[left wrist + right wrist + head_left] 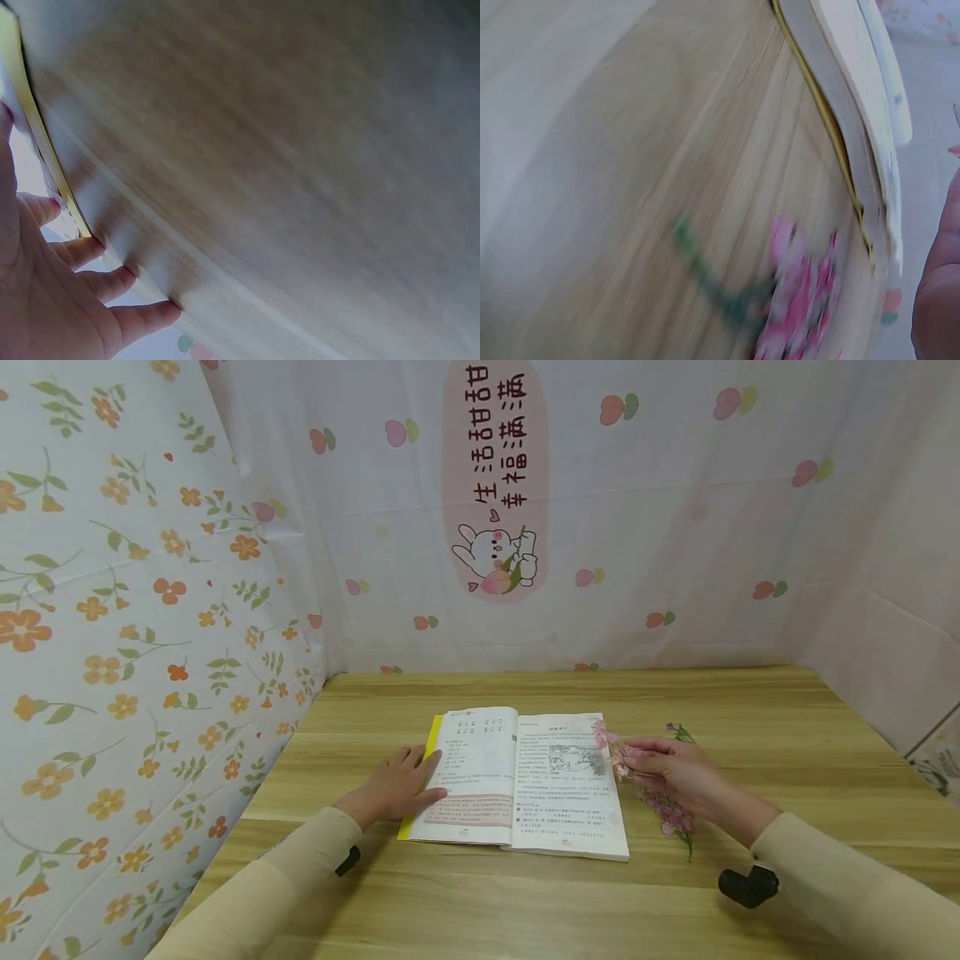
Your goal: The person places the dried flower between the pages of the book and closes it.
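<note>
An open book (558, 810) with printed pages and a yellow cover edge lies on the wooden table. My left hand (397, 783) rests at its left edge, thumb and a finger touching the page, fingers spread; in the left wrist view the fingertips (169, 309) meet the tabletop. My right hand (686, 777) pinches a sprig of pale pink flowers (619, 762), whose tip reaches over the book's right page. Beneath that hand, darker pink flowers (672, 818) with a green stem lie on the table, blurred in the right wrist view. The hand partly hides them.
The wooden table (480, 914) runs back to a white curtain (360, 568) with tulip prints and a rabbit picture. A floral curtain (150, 652) hangs along the left side. Dark straps or mounts (750, 887) show at the wrists.
</note>
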Demonstrator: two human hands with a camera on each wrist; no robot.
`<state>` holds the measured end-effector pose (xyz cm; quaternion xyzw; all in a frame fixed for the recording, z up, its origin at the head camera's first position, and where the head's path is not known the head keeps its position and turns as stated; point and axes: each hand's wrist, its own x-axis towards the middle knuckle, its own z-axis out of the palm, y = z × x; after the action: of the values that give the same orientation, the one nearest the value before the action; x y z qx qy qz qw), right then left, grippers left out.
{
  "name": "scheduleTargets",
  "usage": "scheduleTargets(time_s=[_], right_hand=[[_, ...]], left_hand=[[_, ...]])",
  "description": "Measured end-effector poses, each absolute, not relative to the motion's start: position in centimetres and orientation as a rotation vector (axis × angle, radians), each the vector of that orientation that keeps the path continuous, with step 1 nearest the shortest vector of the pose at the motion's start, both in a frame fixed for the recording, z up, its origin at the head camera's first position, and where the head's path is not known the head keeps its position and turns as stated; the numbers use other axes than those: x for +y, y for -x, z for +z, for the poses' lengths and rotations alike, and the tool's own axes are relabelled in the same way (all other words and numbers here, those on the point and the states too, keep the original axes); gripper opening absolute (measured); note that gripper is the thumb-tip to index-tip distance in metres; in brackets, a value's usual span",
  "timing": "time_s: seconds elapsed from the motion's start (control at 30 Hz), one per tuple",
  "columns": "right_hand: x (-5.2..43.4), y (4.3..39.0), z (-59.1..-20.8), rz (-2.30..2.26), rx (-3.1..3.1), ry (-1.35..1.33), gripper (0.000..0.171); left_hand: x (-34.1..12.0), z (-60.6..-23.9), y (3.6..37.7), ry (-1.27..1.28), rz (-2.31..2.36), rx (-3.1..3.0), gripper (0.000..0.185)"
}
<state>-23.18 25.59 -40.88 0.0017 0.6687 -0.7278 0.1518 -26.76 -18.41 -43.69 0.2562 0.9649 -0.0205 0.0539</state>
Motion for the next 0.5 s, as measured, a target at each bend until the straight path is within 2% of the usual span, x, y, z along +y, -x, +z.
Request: scheduleTargets(time_s=[0.13,0.5], right_hand=[[23.4,23.8,-40.9,-2.037,1.988,-0.019,0.052],[18.3,25.3,-41.6,-2.055,2.033,-0.061,0.042]], left_hand=[[-18.4,-43.6,26.7,-0.774,-0.053,2.922,0.075],[-18.3,-43.4,26.6,-0.766,-0.039,2.917,0.075]])
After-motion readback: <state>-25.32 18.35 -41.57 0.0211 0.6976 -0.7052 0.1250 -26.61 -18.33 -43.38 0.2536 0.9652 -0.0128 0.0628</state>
